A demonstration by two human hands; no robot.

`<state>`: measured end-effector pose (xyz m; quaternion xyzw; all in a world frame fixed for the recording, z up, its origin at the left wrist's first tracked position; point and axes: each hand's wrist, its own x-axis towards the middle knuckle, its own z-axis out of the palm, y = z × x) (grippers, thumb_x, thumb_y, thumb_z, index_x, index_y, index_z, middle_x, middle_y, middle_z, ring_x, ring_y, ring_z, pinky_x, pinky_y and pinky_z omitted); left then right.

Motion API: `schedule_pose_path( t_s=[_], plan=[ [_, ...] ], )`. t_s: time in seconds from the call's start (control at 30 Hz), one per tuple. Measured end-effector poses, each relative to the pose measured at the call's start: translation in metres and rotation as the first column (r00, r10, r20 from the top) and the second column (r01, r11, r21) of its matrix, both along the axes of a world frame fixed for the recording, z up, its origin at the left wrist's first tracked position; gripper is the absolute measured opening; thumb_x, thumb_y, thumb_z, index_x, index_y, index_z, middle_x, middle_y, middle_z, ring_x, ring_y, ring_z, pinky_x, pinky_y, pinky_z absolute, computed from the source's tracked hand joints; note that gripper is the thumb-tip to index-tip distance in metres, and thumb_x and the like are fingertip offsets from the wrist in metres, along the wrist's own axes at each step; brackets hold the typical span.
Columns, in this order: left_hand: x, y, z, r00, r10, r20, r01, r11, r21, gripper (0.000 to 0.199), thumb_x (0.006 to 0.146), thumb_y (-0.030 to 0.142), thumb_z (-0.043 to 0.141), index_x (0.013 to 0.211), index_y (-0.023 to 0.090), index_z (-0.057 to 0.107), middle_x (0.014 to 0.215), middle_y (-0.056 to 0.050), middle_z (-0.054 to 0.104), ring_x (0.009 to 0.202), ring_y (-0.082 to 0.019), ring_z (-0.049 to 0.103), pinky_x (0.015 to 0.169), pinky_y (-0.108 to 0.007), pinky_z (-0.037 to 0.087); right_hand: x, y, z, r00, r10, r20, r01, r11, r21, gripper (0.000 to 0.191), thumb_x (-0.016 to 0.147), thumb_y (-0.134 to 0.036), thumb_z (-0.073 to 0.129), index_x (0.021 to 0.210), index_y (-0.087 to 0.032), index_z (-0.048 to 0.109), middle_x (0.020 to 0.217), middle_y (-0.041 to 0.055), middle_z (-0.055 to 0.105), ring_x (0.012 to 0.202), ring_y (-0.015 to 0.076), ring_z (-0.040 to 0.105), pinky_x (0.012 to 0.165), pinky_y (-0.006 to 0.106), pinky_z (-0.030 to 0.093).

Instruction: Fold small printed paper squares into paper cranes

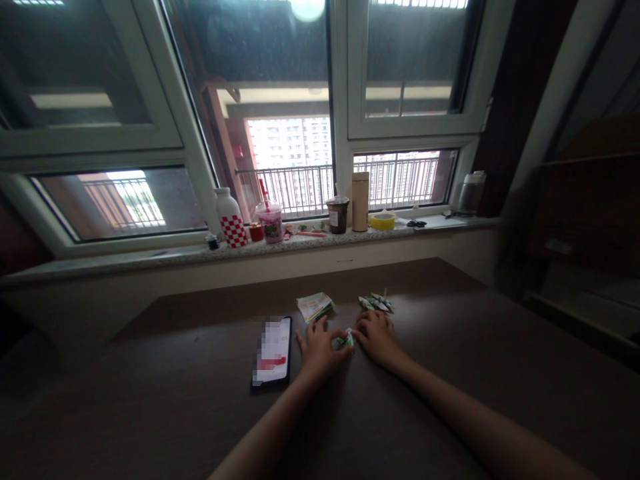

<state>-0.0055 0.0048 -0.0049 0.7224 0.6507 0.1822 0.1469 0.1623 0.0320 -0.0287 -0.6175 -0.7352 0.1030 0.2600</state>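
A small green and white folded paper piece (pixel 347 339) is pinched between the thumb and forefinger of my left hand (pixel 321 348). My right hand (pixel 377 337) is at the other side of the piece, its fingers curled and its fingertips touching or very near the edge. Behind my left hand lies a stack of light printed papers (pixel 315 307). Several small folded paper pieces (pixel 376 303) form a pile just beyond my right hand. A phone (pixel 273 352) with a lit screen rests left of my left hand.
The brown table (pixel 200 360) stands before a stone windowsill (pixel 165 257). On the sill are a checkered bottle (pixel 233 223), a pink drink cup (pixel 271 221), a dark drink cup (pixel 338 216), a tan cylinder (pixel 360 203) and yellow tape (pixel 383 222).
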Motion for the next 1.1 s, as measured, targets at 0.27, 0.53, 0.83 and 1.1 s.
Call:
schedule_pose_path(
  t_s=[0.27,0.53,0.83,1.1],
  plan=[
    [0.001,-0.002,0.003,1.0,0.002,0.002,-0.002,1.0,-0.02,0.034,0.073,0.054,0.068,0.103,0.038,0.072,0.153,-0.002,0.039,0.147,-0.033,0.018,0.112,-0.068,0.0,0.001,-0.001,0.005,1.0,0.023,-0.017,-0.024,1.0,-0.007,0.016,0.087,-0.035,0.059,0.085,-0.022,0.069,0.118,0.0049,0.062,0.12,0.0255,0.044,0.106,0.044,0.026],
    [0.002,-0.003,0.008,1.0,-0.004,-0.011,0.003,0.999,-0.041,0.035,0.074,0.053,0.067,0.105,0.037,0.071,0.153,-0.002,0.039,0.146,-0.034,0.019,0.112,-0.068,0.002,-0.002,-0.002,0.004,1.0,0.013,0.021,-0.013,1.0,0.01,0.016,0.087,-0.034,0.058,0.088,-0.022,0.068,0.119,0.0061,0.06,0.12,0.026,0.043,0.105,0.044,0.027],
    [0.002,-0.006,0.004,0.998,-0.059,-0.012,0.06,0.997,0.048,0.031,0.076,0.046,0.069,0.107,0.043,0.071,0.155,0.0,0.035,0.146,-0.033,0.018,0.109,-0.073,0.0,-0.003,0.0,0.002,0.999,-0.027,0.043,0.027,1.0,-0.014,0.018,0.087,-0.035,0.057,0.099,-0.022,0.061,0.117,0.0069,0.059,0.12,0.0261,0.044,0.106,0.045,0.027],
    [-0.001,-0.007,0.011,0.991,-0.075,-0.112,0.084,0.993,0.08,0.029,0.075,0.057,0.068,0.103,0.049,0.071,0.153,0.005,0.039,0.145,-0.037,0.019,0.108,-0.075,-0.007,0.002,0.004,0.0,1.0,-0.017,-0.016,0.016,0.998,-0.063,0.014,0.088,-0.031,0.056,0.096,-0.025,0.066,0.123,0.0036,0.058,0.121,0.0239,0.044,0.106,0.042,0.027]
  ],
)
